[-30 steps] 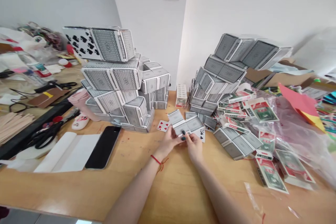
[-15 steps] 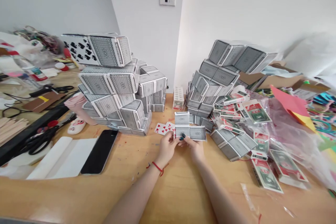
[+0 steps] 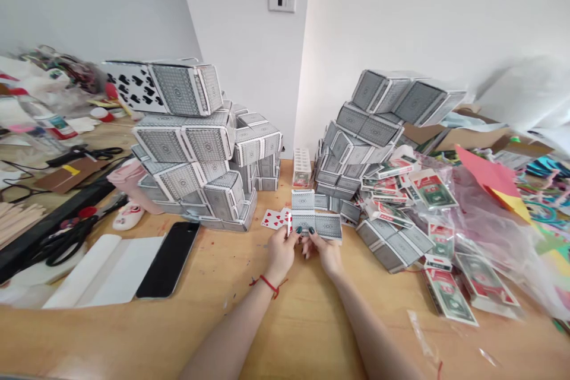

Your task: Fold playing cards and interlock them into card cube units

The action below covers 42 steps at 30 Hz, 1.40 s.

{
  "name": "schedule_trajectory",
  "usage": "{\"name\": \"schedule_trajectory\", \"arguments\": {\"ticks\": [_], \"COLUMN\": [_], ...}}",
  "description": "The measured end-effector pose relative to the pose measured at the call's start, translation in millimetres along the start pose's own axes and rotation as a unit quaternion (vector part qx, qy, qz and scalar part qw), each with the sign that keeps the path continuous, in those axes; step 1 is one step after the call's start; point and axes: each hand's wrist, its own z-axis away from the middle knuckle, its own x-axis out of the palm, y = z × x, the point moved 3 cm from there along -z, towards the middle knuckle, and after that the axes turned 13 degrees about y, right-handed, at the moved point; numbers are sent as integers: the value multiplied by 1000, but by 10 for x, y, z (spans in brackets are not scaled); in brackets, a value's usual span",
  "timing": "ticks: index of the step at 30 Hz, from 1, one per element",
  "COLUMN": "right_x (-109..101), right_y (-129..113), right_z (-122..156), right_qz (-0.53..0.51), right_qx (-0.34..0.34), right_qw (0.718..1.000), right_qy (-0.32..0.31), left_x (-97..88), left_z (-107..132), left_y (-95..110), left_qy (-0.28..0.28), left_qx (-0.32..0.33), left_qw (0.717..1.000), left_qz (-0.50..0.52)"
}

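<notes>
Between my hands is a piece of joined playing cards [image 3: 328, 225], grey patterned backs up, with one card standing up at its far left side. My left hand [image 3: 282, 248] grips its near left edge, thumb on top. My right hand [image 3: 325, 252] pinches the near edge a little farther right, its thumb close to the left thumb. The fingers under the cards are partly hidden. Loose heart cards [image 3: 275, 219] lie face up just beyond my left hand. To the right of my right hand rests a block of folded cards [image 3: 394, 244].
Tall stacks of card blocks stand left [image 3: 187, 142] and right [image 3: 360, 130]. Several boxed card decks [image 3: 449, 297] and plastic wrap [image 3: 485, 225] spread over the right side. A black phone [image 3: 169, 259], white paper [image 3: 107, 270] and black scissors [image 3: 66, 243] lie to the left.
The joined cards have shifted slightly left and lie flatter toward me. My right thumb has moved apart from my left thumb, and both now press the near edge.
</notes>
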Motion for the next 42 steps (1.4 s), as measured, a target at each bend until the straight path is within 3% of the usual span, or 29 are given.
{"name": "schedule_trajectory", "arguments": {"ticks": [3,10,13,15,17,20,23,26,36,42], "right_x": [32,16,22,7,-28,-96,-138,-112,186,349], "right_y": [-3,16,37,27,-20,-91,-91,-65,-93,-62], "right_z": [-4,-30,-20,-25,-41,-73,-109,-111,38,111], "right_qz": [-14,8,60,129,217,336,433,499,540,536], "right_qx": [24,53,23,-43,-152,-303,-346,-341,-396,-424], "right_qw": [999,998,998,991,964,889,827,790,739,730], "right_qy": [-39,-45,-21,3,29,65,91,99,73,-25], "left_x": [-30,-8,-21,-42,-76,-153,-223,-257,-318,-324], "left_z": [-21,13,13,-10,-57,-161,-254,-301,-345,-311], "left_y": [-1,-14,21,35,33,21,11,-1,9,103], "left_qy": [6,4,11,11,11,20,26,37,111,104], "left_qx": [5,6,21,23,15,12,8,2,-10,-5], "left_qw": [1000,1000,1000,999,998,997,997,997,980,979], "left_qz": [-4,-22,8,37,61,79,76,72,166,176]}}
